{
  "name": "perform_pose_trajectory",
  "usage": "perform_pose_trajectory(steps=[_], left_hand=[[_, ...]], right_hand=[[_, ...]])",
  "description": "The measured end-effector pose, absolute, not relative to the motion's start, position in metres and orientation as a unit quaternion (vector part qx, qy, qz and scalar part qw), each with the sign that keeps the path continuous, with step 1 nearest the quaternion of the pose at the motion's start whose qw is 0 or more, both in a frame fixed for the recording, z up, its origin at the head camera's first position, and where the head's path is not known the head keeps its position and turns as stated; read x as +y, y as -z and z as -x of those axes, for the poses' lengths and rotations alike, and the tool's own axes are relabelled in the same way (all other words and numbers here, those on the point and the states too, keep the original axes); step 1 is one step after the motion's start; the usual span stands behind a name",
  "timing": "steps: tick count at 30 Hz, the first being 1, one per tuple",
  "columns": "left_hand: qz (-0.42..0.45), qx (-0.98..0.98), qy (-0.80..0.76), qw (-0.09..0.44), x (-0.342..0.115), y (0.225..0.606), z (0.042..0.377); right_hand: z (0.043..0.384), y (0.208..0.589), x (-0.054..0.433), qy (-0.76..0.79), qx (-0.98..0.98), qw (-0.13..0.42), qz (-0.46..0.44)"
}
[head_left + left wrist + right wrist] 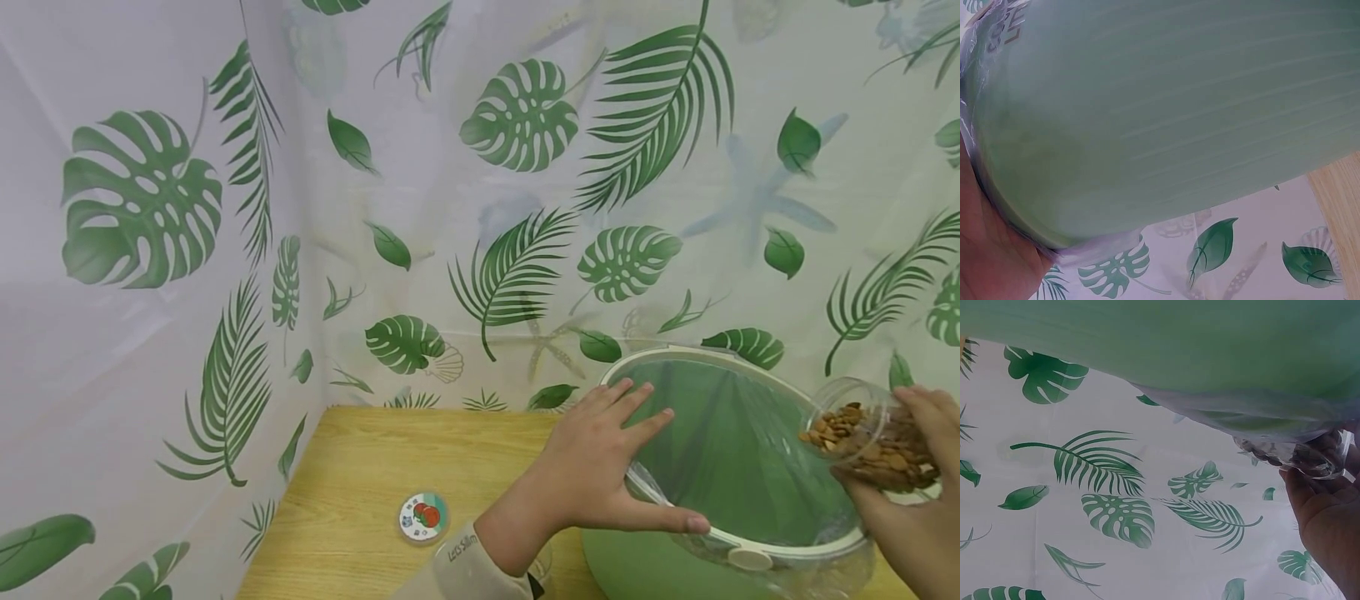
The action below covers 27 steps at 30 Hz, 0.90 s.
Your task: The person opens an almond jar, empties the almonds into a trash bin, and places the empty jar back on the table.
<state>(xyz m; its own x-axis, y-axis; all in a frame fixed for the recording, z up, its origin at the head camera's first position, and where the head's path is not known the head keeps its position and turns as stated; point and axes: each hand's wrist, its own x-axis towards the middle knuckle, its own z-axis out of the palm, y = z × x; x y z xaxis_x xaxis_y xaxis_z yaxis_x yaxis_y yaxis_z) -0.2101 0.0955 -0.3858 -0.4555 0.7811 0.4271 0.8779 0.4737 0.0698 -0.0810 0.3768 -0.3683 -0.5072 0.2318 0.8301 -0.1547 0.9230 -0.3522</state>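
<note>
A clear plastic jar [873, 437] of brown nuts is gripped by my right hand [926, 533], its mouth tilted left over the right rim of a green trash bin [652, 567]. Nuts lie toward the mouth, inside the jar. The bin has a cream rim [795, 552] and a clear plastic liner [813, 575] folded over it. My left hand [585, 467] is at the bin's left rim, fingers spread and thumb stretched along the near edge. In the right wrist view, the jar [1316, 459] shows below the liner's edge, held between fingers and thumb.
A round lid [423, 517] with a tomato picture lies on the wooden table [352, 467], left of my left forearm. Something clear shows partly behind that wrist. Leaf-printed sheets [450, 208] stand at the back and left, close behind the bin.
</note>
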Motion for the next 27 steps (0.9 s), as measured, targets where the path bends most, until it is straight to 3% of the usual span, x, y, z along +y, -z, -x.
perform_pose_trajectory(steps=[27], left_hand=[[0.495,-0.838,0.148,0.176,0.0955,0.3876,0.2117]], right_hand=[[0.0855,0.3588,0.3762,-0.159,-0.835,0.527,-0.01]])
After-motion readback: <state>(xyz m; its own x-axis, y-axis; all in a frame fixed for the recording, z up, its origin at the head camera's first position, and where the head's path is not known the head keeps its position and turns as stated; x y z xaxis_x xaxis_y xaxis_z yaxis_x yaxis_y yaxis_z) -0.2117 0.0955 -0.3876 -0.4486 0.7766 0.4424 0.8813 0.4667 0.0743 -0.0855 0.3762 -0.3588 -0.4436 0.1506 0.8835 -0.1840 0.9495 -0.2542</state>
